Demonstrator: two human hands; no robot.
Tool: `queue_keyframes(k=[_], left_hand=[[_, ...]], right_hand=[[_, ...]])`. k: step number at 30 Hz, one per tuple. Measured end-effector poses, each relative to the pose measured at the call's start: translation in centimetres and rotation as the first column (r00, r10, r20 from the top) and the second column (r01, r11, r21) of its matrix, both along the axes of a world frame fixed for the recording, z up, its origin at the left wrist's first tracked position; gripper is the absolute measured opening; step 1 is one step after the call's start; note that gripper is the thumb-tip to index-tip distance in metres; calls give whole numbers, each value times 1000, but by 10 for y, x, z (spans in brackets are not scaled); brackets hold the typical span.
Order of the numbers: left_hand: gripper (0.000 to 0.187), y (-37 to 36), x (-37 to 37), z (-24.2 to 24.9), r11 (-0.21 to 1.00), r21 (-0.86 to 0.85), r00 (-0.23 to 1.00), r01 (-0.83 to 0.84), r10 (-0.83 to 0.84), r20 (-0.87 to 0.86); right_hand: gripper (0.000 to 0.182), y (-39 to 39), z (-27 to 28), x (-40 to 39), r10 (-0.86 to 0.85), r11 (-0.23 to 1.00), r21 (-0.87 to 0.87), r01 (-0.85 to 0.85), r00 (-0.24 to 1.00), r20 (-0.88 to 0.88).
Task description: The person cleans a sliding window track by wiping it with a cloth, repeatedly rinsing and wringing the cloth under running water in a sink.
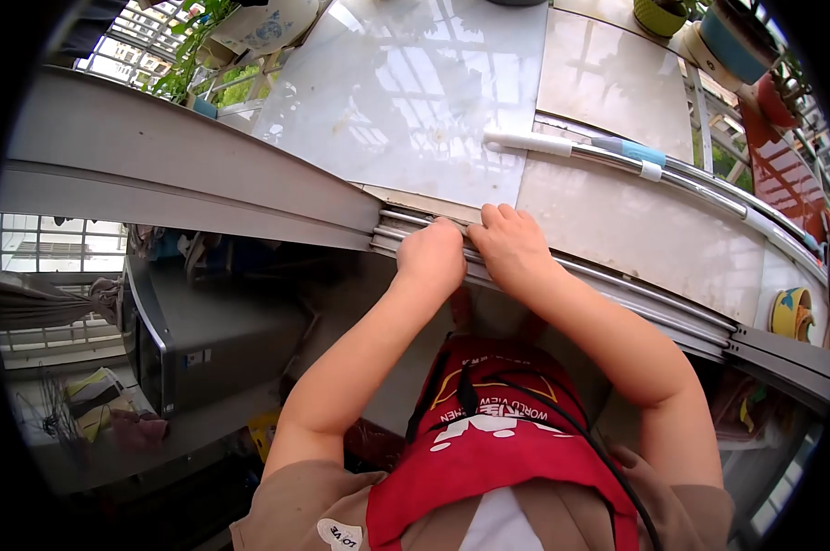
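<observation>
My left hand [432,258] is curled into a fist on the metal sliding track [635,301] of a window sill, near the end of the frame [203,197]. Whatever its fingers grip is hidden under the hand. Right beside it, my right hand [512,246] bends over the same track, with fingers pressed together and tips toward the pale tiled ledge [635,220]. I cannot make out what, if anything, is in those fingers. Both hands rest low against the rails.
Two long poles [700,188] with white and blue grips lie across the ledge at right. Potted plants [741,41] stand along the far side. A yellow roll [790,312] sits near the right frame. Below left is a dark grey boxy appliance [222,331]. I wear a red apron [497,459].
</observation>
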State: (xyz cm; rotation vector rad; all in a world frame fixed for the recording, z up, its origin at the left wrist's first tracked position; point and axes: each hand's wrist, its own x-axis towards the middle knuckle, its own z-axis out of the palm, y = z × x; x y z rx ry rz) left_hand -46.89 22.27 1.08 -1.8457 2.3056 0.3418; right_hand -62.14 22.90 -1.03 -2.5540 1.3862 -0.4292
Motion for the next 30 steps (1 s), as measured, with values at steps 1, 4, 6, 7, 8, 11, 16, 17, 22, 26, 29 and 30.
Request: queue_keyframes(k=[1, 4, 6, 7, 8, 11, 16, 17, 22, 26, 29, 30], left_hand=[[11, 1, -3, 4, 999, 32, 999, -42, 42, 3], [17, 3, 0, 8, 999, 32, 999, 35, -35, -10], [27, 0, 7, 23, 990, 143, 990, 9, -30, 140], [35, 1, 10, 19, 991, 132, 988, 28, -48, 149], [38, -6, 16, 21, 987, 163, 973, 13, -50, 224], [42, -18, 33, 20, 982, 190, 936, 14, -79, 343], [35, -38, 63, 19, 942, 294, 833, 163, -291, 470], [32, -40, 65, 18, 941, 325, 839, 99, -254, 481], [23, -42, 64, 24, 979, 194, 961, 63, -112, 251], [22, -29, 14, 29, 954, 234, 962, 189, -228, 151], [19, -3, -43, 28, 928, 226, 949, 297, -314, 42], [19, 3, -54, 31, 926, 217, 948, 309, -317, 2]], right_hand=[[15, 4, 1, -9, 0, 1000, 1, 0, 1000, 0], [21, 9, 1, -11, -9, 1000, 1, 9, 999, 50], [25, 5, -3, 2, -28, 998, 49, 27, 1000, 11], [21, 5, -3, 3, -34, 998, 58, 32, 998, 45], [21, 0, -1, 7, -59, 997, 48, 58, 998, 25], [11, -15, -8, 51, -22, 1000, 12, 22, 997, 76], [6, -37, -20, 116, -131, 986, -79, 146, 977, 169], [6, -38, -20, 117, -131, 986, -82, 146, 977, 170], [8, -16, -23, 81, -110, 975, -182, 127, 989, 101], [17, 10, -21, 32, -154, 975, -153, 162, 986, 68], [19, 46, -14, -34, -283, 943, -157, 292, 956, 80], [17, 51, -12, -43, -300, 937, -172, 305, 952, 57]])
